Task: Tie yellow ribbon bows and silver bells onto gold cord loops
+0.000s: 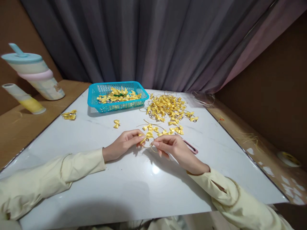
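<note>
My left hand (124, 143) pinches a small yellow ribbon bow (149, 135) with a silver bell-like bead at its middle. My right hand (173, 147) is closed, thumb against forefinger, on a thin gold cord (153, 150) that loops below the bow. Just beyond my fingers lie several loose yellow bows (177, 129), and a curved piece of cord (153, 124) rests behind them. Partly under my right hand is a slim pink-edged tool (192, 147) whose kind I cannot make out. A single bow (116, 124) sits farther left.
A blue plastic basket (117, 109) with yellow bows stands at the back, beside a heap of bows (166, 105). At left are a tumbler (45, 84), a spool of yellow thread (30, 103) and a few bows (69, 115). A tape roll (289, 159) lies at right.
</note>
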`<state>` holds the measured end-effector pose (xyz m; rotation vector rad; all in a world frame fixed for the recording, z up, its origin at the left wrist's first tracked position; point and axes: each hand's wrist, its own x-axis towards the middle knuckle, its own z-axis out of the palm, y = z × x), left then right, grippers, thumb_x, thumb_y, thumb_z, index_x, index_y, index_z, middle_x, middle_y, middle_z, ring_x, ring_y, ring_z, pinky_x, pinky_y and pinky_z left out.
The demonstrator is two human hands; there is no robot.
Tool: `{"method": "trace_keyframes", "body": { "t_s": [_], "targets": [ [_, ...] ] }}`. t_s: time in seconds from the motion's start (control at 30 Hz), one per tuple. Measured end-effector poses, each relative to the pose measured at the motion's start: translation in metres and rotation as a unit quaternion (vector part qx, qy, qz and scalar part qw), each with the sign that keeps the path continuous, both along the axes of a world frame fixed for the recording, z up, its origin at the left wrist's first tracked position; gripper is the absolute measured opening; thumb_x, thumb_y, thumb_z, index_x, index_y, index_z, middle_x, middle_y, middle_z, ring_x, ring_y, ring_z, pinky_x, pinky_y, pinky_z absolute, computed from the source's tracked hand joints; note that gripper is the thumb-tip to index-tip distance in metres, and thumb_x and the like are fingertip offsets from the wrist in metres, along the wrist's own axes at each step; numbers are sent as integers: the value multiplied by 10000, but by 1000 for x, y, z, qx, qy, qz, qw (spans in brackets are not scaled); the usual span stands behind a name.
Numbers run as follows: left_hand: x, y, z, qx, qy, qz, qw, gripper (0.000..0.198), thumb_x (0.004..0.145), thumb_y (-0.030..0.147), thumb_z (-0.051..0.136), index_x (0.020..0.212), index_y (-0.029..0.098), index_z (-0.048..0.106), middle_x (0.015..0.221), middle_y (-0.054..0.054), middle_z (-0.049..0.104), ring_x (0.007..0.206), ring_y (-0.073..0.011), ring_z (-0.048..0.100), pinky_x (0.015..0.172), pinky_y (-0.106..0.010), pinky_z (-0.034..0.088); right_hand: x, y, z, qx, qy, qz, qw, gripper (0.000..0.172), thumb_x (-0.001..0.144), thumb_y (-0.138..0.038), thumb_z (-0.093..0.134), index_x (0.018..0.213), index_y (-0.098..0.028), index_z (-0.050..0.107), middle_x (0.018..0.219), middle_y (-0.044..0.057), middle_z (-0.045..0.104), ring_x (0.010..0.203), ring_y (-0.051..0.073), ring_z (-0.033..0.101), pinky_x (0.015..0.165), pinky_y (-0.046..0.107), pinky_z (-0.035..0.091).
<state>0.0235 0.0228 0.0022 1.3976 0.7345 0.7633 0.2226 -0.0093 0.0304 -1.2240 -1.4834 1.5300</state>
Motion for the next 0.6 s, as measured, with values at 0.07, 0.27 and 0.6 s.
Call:
{"method": "trace_keyframes", "body": {
  "t_s": [0.07,0.27,0.6],
  "targets": [
    [0,0,0,1,1,-1,1000,246,853,364,533,763,136,551,686,0,519,653,-113,457,624,-246,338,0,0,0,1,4,0,1000,298,733,-415,665,731,-117,653,532,-12,556,416,57,395,413,207,293],
    [0,0,0,6,2,-1,1000,240,850,358,535,762,136,554,691,-6,520,661,-118,463,632,-254,348,-1,1,0,3,-2,0,1000,310,735,-432,663,717,-123,653,543,-8,557,422,57,397,415,205,299],
    [0,1,-2,-10,-6,1,1000,258,838,380,550,759,135,561,690,-13,519,645,-120,458,614,-251,353,-4,1,1,13,6,1,1000,365,726,-490,649,684,-127,635,525,-17,547,419,51,386,416,205,296]
  ]
}}
